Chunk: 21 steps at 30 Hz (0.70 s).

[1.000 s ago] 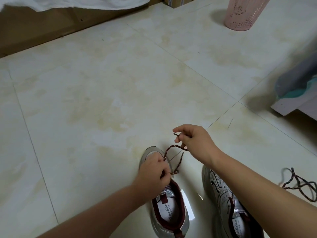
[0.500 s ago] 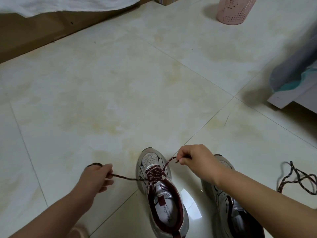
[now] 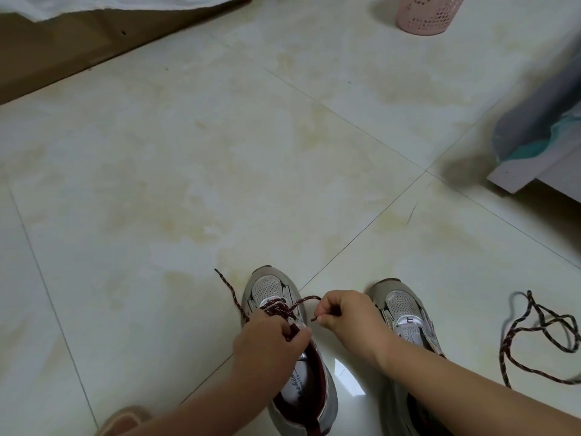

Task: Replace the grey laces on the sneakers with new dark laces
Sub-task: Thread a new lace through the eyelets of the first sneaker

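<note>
Two grey sneakers with dark red lining stand side by side on the tiled floor. The left sneaker (image 3: 270, 287) has a dark red speckled lace (image 3: 234, 297) threaded through its front eyelets. My left hand (image 3: 270, 338) rests over that shoe's tongue, its fingers curled at the upper eyelets and gripping the shoe's edge there. One lace end trails free to the left. My right hand (image 3: 344, 313) pinches the other lace end beside the shoe. The right sneaker (image 3: 405, 313) shows no lace. A second dark lace (image 3: 534, 338) lies loose on the floor at the right.
A pink perforated basket (image 3: 427, 14) stands at the top right. A bed corner with grey and teal bedding (image 3: 540, 136) juts in from the right. A wooden furniture base (image 3: 63, 48) under white cloth runs along the top left. A pink slipper (image 3: 122, 420) shows at the bottom.
My left hand let go of the lace end that it held out to the left and came back onto the shoe's tongue. My right hand keeps its lace end, now nearer the shoe.
</note>
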Tool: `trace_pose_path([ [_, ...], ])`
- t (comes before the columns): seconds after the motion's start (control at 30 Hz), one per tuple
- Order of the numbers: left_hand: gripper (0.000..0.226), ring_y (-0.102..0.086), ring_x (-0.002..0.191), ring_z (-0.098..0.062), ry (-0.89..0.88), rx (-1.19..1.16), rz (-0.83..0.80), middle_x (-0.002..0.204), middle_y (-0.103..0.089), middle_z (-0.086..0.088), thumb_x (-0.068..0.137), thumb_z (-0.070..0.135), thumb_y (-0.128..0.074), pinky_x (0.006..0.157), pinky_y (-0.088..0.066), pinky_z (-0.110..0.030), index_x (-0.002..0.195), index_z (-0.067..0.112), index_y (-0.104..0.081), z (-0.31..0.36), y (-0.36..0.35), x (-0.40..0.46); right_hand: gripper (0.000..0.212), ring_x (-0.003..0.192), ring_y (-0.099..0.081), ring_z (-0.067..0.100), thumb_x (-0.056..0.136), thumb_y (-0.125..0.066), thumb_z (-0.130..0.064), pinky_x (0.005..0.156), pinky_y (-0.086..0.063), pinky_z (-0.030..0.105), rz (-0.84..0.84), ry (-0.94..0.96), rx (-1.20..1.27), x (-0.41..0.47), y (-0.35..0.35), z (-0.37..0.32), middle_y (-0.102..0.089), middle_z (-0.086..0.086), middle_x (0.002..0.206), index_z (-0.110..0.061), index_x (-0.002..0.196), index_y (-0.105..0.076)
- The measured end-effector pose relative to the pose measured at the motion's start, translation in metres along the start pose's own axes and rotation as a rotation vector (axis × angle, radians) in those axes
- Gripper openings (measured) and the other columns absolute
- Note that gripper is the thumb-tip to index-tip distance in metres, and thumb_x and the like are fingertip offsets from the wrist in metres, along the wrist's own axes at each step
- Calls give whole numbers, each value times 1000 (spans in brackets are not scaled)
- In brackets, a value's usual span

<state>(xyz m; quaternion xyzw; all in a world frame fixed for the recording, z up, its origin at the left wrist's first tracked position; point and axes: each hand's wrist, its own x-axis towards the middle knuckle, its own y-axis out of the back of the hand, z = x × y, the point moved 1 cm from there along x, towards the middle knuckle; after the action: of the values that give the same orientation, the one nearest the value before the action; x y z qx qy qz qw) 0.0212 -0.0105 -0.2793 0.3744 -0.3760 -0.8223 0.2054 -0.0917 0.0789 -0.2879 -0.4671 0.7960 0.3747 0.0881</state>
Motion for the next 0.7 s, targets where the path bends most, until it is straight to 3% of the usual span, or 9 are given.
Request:
trace_pose_path([
  [0.07, 32, -44, 57, -6, 13, -174, -34, 69, -44, 4, 81, 31, -63, 55, -36, -15, 52, 25, -50, -3, -3, 3, 28, 67, -50, 4, 82, -65, -8, 66, -40, 13, 4, -5, 17, -1, -4, 1, -56, -12, 69, -28, 65, -55],
  [0.13, 29, -43, 47, -5, 54, -368, -78, 56, -48, 4, 78, 13, -65, 46, -35, -10, 52, 21, -54, -7, -1, 3, 31, 65, -48, 2, 82, -65, -8, 67, -41, 16, 8, -13, 34, -3, -8, 1, -55, -14, 66, -29, 62, -54],
  [0.27, 32, -57, 53, -4, 143, -648, -139, 59, -63, 3, 75, -3, -66, 50, -46, -11, 59, 25, -67, -13, 5, 0, 29, 66, -50, 5, 82, -64, -11, 71, -45, 22, 10, -3, 16, -5, -13, -3, -55, -13, 64, -29, 61, -55],
  [0.4, 32, -58, 56, -8, 175, -709, -148, 62, -65, 1, 75, -6, -65, 51, -48, -13, 62, 23, -68, -15, 5, 1, 27, 61, -47, 1, 82, -61, -9, 68, -43, 20, 20, 30, -13, -5, -18, -7, -53, -14, 61, -27, 62, -58],
  [0.57, 26, -59, 53, -3, 168, -740, -184, 60, -64, 2, 76, -7, -64, 49, -44, -12, 65, 17, -69, -17, 6, 1, 13, 69, -50, 8, 83, -56, -8, 68, -40, 20, 26, 134, -123, -2, -17, -12, -51, -15, 63, -12, 83, -69],
  [0.7, 24, -56, 59, -9, 125, -713, -194, 62, -61, 1, 76, -4, -64, 54, -45, -15, 63, 16, -68, -19, 5, 2, 14, 83, -59, 14, 86, -54, -14, 75, -42, 24, 6, 199, -224, -4, -17, -16, -66, -3, 85, -14, 88, -68],
])
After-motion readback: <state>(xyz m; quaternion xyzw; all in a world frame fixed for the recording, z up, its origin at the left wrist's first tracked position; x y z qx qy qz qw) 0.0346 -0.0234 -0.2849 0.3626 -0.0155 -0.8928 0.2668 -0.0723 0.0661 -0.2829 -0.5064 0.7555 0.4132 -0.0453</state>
